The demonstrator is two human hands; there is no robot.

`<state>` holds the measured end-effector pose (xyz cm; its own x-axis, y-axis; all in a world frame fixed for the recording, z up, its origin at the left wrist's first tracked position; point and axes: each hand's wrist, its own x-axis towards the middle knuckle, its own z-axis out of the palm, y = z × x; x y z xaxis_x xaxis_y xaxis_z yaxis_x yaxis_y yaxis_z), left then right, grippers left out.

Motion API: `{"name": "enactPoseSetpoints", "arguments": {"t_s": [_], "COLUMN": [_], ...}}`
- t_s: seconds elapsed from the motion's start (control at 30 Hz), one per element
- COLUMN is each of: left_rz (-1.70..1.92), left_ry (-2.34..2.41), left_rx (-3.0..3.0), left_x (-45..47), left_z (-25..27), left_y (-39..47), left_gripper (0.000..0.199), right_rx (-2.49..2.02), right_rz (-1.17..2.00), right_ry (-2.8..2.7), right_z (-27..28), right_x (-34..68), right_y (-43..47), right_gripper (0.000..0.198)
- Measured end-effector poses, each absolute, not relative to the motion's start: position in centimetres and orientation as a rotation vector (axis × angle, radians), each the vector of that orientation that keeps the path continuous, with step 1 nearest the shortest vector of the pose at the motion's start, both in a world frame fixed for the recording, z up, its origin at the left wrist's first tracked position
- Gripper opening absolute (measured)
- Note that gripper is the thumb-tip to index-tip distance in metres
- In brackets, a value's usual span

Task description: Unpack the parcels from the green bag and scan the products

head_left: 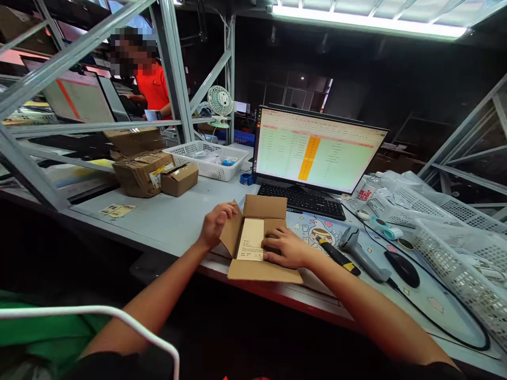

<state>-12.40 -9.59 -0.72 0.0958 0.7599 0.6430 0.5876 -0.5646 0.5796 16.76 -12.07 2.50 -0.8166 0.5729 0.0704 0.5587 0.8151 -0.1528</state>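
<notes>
An open cardboard carton [266, 207] sits at the table's front edge, its flaps folded outward. Inside lies a flat cream-coloured box [252, 238] with small print on it. My left hand [217, 224] is closed at the upper edge of the carton's left flap, fingers curled over it. My right hand [285, 247] reaches over the carton from the right, palm down. Its fingers are apart, and their tips touch the right part of the cream box. What lies under that palm is hidden.
Right of the carton are a utility knife [336, 255], a barcode scanner [363, 256], a mouse [402, 268] and white baskets [459, 264]. Behind stand a keyboard [303, 200] and monitor [319, 150]. Brown cartons [142, 171] and a white basket [214, 168] are back left. A person [152, 89] is beyond the frame.
</notes>
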Motion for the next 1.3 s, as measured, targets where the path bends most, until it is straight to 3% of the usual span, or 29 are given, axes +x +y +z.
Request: {"name": "enactPoseSetpoints", "arguments": {"t_s": [0.13,0.23,0.33,0.43,0.6,0.73,0.83,1.03,1.17,1.3], "left_rz": [1.039,0.568,0.41,0.368,0.293,0.252,0.251,0.264,0.382,0.813], "left_ry": [1.555,1.79,1.96,1.854,1.589,1.597,1.557,1.41,1.283,0.915], "left_rx": [2.162,2.197,2.401,2.554,2.458,2.527,2.604,2.448,2.225,1.745], "left_x": [-16.3,-15.4,-12.0,-9.4,-9.3,-9.5,-8.8,-7.4,-7.3,-5.6], "left_z": [1.0,1.8,1.1,-0.3,-1.4,-1.2,-0.7,0.1,-0.1,-1.0], "left_y": [-11.0,-12.4,-13.5,-13.9,-13.2,-12.6,-12.7,-14.9,-15.6,-15.8], "left_gripper": [0.05,0.066,0.084,0.093,0.078,0.071,0.072,0.099,0.128,0.157], "right_rx": [-1.171,-1.269,-1.354,-1.496,-1.593,-1.866,-2.024,-1.67,-1.528,-1.273], "right_rz": [0.099,0.072,-0.005,-0.077,-0.078,0.112,0.256,1.26,1.226,1.097], "right_ry": [-2.907,-2.861,-2.808,-2.754,-2.501,-2.129,-1.923,-1.135,-1.117,-1.5], "right_z": [3.9,4.2,3.9,4.0,6.8,7.6,5.3,0.9,5.5,13.5], "right_x": [13.9,12.9,12.9,13.1,16.3,22.3,25.4,25.6,25.7,22.7], "right_y": [-11.6,-11.2,-11.3,-12.4,-14.2,-14.3,-14.5,-14.9,-14.8,-15.7], "right_gripper": [0.034,0.027,0.031,0.04,0.049,0.062,0.062,0.035,0.028,0.027]}}
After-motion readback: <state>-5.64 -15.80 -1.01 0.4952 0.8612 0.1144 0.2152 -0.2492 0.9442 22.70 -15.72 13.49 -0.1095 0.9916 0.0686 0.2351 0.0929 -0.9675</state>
